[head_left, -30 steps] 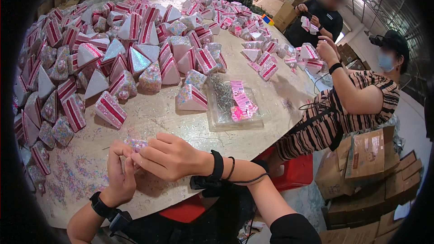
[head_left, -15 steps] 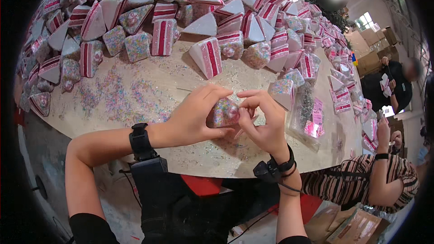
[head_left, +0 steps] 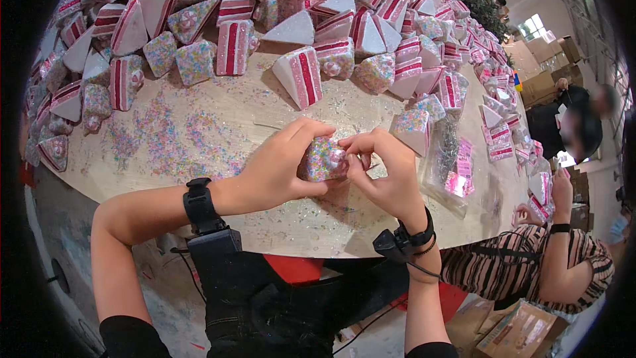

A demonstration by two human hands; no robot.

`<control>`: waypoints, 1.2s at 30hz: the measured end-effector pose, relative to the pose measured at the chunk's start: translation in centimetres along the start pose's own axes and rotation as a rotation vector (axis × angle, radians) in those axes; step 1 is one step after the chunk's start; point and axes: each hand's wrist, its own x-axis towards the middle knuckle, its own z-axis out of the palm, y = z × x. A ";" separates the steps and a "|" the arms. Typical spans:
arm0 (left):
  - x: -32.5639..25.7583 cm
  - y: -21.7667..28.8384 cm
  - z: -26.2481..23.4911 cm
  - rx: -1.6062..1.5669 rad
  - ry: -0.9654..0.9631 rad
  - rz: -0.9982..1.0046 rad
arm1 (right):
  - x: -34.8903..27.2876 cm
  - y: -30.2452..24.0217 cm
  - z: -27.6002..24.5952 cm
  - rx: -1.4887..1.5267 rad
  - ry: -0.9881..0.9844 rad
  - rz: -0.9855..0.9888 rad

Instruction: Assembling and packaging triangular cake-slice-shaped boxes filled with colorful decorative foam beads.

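Observation:
Near the table's front edge, my left hand (head_left: 275, 167) holds a toy cake slice (head_left: 322, 160) by its side, thumb below and fingers above. Multicoloured sprinkles coat the face of the slice, and a pink swirl sits at its right end. My right hand (head_left: 391, 171) is closed at that end, with thumb and fingertips pinched against the swirl. Whether something small is between those fingertips I cannot make out. Another sprinkle-covered slice (head_left: 411, 128) lies just beyond my right hand. A white-sided slice with pink and red layers (head_left: 299, 77) rests farther off.
A large heap of similar slices (head_left: 291, 29) covers the far side of the table (head_left: 245, 103). Loose sprinkles (head_left: 175, 136) scatter at left. A clear plastic bag with a pink label (head_left: 457, 172) lies at right. A co-worker in a striped top (head_left: 510, 265) sits close on the right.
My right fingertips have closed in on the swirl end of the slice. The slice has turned slightly in my left hand. The co-worker's hands have shifted a little.

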 end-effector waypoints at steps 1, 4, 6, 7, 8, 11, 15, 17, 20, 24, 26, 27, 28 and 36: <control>0.0 -0.1 0.0 -0.004 -0.006 0.006 | -0.1 0.0 0.1 0.004 0.004 -0.005; -0.1 -0.2 0.2 -0.003 -0.012 0.003 | -0.2 0.2 0.1 -0.003 -0.006 0.004; 0.2 0.0 0.4 -0.013 -0.020 0.001 | -0.3 0.3 -0.2 -0.020 0.018 -0.014; 0.3 0.1 0.4 -0.015 -0.023 -0.017 | -0.3 0.3 -0.3 -0.022 0.032 -0.036; 0.8 0.4 0.6 -0.051 -0.039 0.028 | -0.4 0.2 -0.6 0.017 0.036 0.007; 0.0 0.0 -0.2 -0.070 -0.064 -0.079 | 0.1 1.0 0.6 0.048 0.024 -0.017; 0.4 0.5 0.4 -0.086 -0.024 -0.095 | 0.1 0.9 0.3 -0.014 0.026 -0.003; 0.6 0.5 0.6 0.000 -0.007 -0.078 | -0.1 1.1 0.6 -0.061 0.055 -0.063; 0.5 0.2 0.7 -0.008 -0.022 -0.060 | -0.4 0.4 0.9 -0.239 0.105 -0.191; 0.6 0.3 0.7 -0.015 -0.014 -0.070 | -0.4 0.3 0.7 -0.162 0.090 -0.143; 0.7 0.5 0.6 -0.016 -0.032 -0.068 | -0.3 0.5 0.7 -0.130 0.082 -0.135; 0.7 0.5 0.6 -0.015 -0.033 -0.068 | -0.3 0.6 0.7 -0.102 0.070 -0.126; 0.7 0.4 0.6 -0.005 -0.025 -0.064 | -0.3 0.5 0.7 -0.101 0.071 -0.126; 0.9 0.1 0.8 0.005 -0.019 -0.058 | -0.2 0.7 0.8 -0.159 0.073 -0.170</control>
